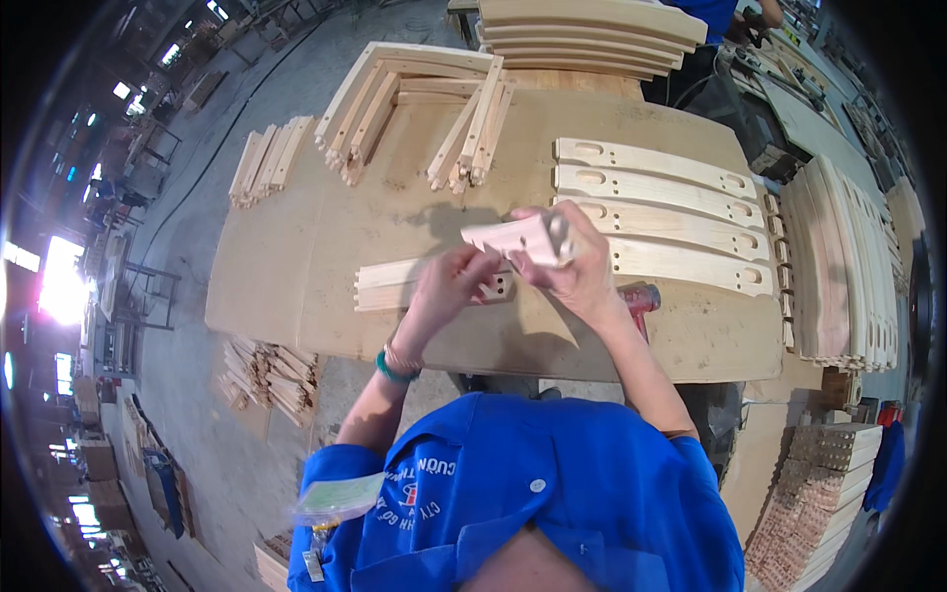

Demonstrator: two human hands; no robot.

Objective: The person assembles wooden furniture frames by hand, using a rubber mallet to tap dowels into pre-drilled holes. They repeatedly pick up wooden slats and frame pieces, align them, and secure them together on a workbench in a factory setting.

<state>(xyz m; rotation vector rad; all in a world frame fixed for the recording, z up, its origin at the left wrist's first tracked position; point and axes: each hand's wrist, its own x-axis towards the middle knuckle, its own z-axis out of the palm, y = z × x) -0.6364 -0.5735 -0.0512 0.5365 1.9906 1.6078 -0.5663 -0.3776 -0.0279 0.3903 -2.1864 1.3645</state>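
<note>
Here, right hand [577, 271]: gripping a short pale wooden block [518, 240], fingers curling round its end, above the workbench [286, 266].
Left hand [456, 281]: fingers pinching at the block's near edge.
Beneath: slotted wooden rails [661, 212] lying side by side.

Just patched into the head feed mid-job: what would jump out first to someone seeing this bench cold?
First, the two hands at the middle of the workbench: the right hand grips a short pale wood block, and the left hand meets it from below. Right of them lies a row of four long slotted wood rails. At the bench's far side sit curved wood frame pieces.
</note>
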